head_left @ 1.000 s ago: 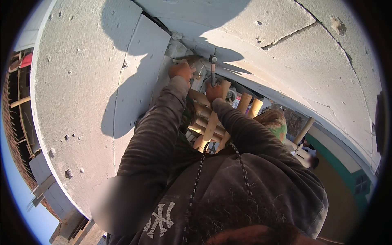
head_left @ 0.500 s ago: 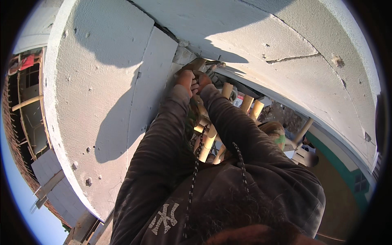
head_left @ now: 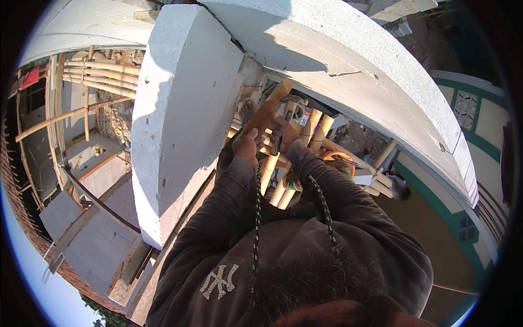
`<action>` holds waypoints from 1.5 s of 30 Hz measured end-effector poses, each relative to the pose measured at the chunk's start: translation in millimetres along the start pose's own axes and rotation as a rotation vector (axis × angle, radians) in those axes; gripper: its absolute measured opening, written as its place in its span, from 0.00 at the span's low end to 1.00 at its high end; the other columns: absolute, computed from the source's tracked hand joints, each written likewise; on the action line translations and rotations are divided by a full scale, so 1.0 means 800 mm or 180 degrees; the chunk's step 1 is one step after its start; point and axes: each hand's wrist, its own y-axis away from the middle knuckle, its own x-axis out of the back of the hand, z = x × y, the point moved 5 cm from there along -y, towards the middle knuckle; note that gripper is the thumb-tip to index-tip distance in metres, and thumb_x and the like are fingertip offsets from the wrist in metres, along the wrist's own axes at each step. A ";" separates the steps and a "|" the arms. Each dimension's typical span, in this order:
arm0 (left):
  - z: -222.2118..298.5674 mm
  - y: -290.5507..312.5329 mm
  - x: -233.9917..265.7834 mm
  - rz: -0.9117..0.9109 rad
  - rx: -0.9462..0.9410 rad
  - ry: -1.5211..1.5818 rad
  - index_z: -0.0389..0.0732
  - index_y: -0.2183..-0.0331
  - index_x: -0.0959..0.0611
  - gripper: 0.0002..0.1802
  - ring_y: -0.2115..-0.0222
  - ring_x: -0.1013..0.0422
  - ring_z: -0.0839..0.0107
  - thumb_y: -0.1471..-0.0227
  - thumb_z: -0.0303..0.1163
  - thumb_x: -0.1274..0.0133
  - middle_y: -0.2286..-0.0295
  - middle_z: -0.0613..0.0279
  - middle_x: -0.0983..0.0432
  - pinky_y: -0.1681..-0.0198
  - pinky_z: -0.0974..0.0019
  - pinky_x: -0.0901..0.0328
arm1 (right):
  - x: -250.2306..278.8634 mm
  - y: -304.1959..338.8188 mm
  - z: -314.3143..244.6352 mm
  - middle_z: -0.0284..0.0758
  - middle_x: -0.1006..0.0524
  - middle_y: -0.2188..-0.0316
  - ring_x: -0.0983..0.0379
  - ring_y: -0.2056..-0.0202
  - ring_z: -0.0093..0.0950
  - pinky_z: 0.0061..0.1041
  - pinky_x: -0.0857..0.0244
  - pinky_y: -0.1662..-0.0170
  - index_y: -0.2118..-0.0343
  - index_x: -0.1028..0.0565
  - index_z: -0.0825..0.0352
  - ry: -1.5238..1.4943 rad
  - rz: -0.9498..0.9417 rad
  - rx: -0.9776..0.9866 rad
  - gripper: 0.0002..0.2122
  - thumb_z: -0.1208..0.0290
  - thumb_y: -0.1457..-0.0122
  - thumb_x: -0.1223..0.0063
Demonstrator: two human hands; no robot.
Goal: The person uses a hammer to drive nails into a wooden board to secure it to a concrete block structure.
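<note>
Between two pale block walls meeting at a corner, a flat piece of wood (head_left: 271, 108) slants up and away from me. Around its near left edge my left hand (head_left: 246, 146) is closed, the thumb lying on top. Just right of the wood is my right hand (head_left: 285, 133), its fingers curled in beside a short dark end piece (head_left: 277, 146). What that hand grips is partly hidden by its own fingers. Below both hands stand upright bamboo poles (head_left: 269, 173). A bare foot (head_left: 248, 107) shows beyond the wood.
The left wall (head_left: 190, 109) and the curved-looking right wall (head_left: 348, 49) rise close on both sides. An orange rounded object (head_left: 338, 156) sits right of my right forearm. Bamboo scaffolding (head_left: 103, 73) stands beyond the left wall. Another person (head_left: 400, 188) is far below at right.
My hands have come back from the wall corner and moved slightly apart. The piece of wood now shows raised between them. The view has shifted, showing more scaffolding beyond the left wall.
</note>
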 end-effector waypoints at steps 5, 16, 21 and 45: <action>0.004 0.187 0.054 -0.0571 -0.0362 -0.0250 0.36 0.52 0.22 0.16 0.63 0.22 0.71 0.38 0.34 0.40 0.61 0.60 0.21 0.57 0.66 0.27 | -0.021 0.202 -0.008 0.38 0.16 0.66 0.35 0.83 0.20 0.25 0.40 0.80 0.52 0.22 0.66 0.0697 0.0541 0.0213 0.14 0.64 0.37 0.40; 0.146 0.486 0.021 -0.1121 -0.3324 -0.2938 0.35 0.52 0.21 0.20 0.59 0.22 0.55 0.43 0.32 0.38 0.60 0.51 0.20 0.53 0.60 0.29 | -0.110 0.533 -0.113 0.41 0.20 0.55 0.23 0.54 0.33 0.31 0.29 0.54 0.49 0.22 0.72 0.4345 0.0676 0.3177 0.18 0.66 0.36 0.40; 0.200 0.556 -0.030 -0.1790 -0.3796 -0.3035 0.37 0.46 0.22 0.24 0.51 0.24 0.56 0.43 0.31 0.39 0.52 0.49 0.21 0.46 0.59 0.31 | -0.149 0.580 -0.145 0.42 0.22 0.47 0.24 0.48 0.34 0.32 0.33 0.42 0.41 0.27 0.73 0.4770 0.0600 0.3946 0.24 0.68 0.37 0.38; 0.339 0.615 -0.080 -0.3052 -0.3574 -0.0003 0.36 0.48 0.33 0.27 0.52 0.30 0.69 0.44 0.25 0.37 0.57 0.58 0.30 0.43 0.62 0.33 | -0.307 0.595 -0.116 0.33 0.22 0.68 0.25 0.70 0.21 0.24 0.28 0.64 0.54 0.22 0.73 0.3802 0.0337 0.4008 0.14 0.70 0.37 0.35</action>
